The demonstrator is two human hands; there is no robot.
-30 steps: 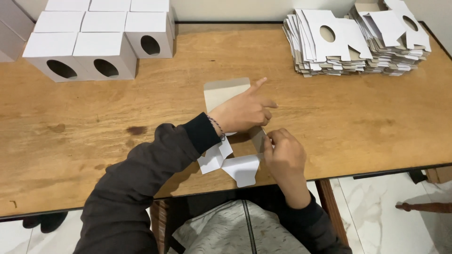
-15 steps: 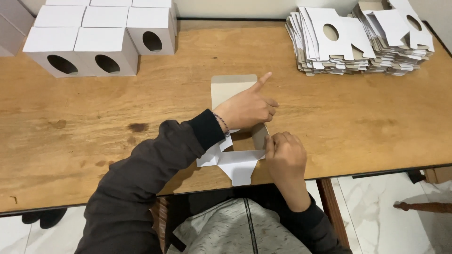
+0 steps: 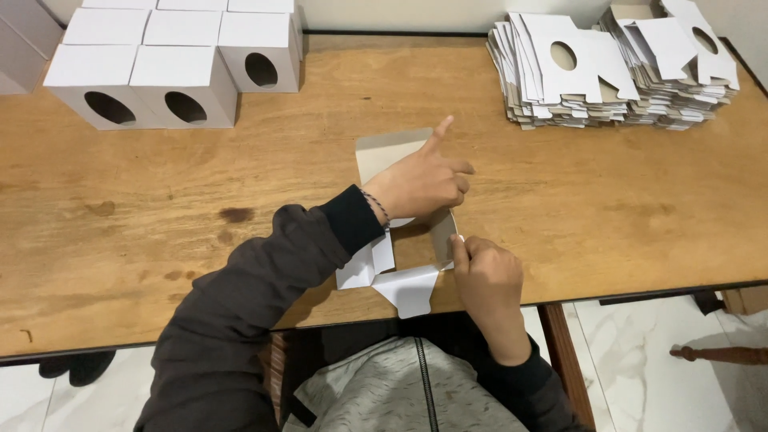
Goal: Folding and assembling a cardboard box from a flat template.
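We worked in what looked like a small packing workshop: a worn wooden table [image 3: 160,216] carried rows of folded white boxes [image 3: 172,60] with oval holes and tall stacks of flat cardboard blanks [image 3: 608,72], above a pale tiled floor [image 3: 664,352].

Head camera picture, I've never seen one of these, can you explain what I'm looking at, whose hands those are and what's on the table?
There is no machine here: the camera sits on a person's head and looks down, so you see that person's own two arms in dark sleeves. The left hand presses down on a flat cardboard box blank, index finger stretched out. The right hand pinches a flap of the same blank near the table's front edge. The blank lies partly folded, brown inside and white outside. At the far left stand finished white boxes, each with an oval hole in one side. At the far right lie stacks of unfolded blanks with the same holes.
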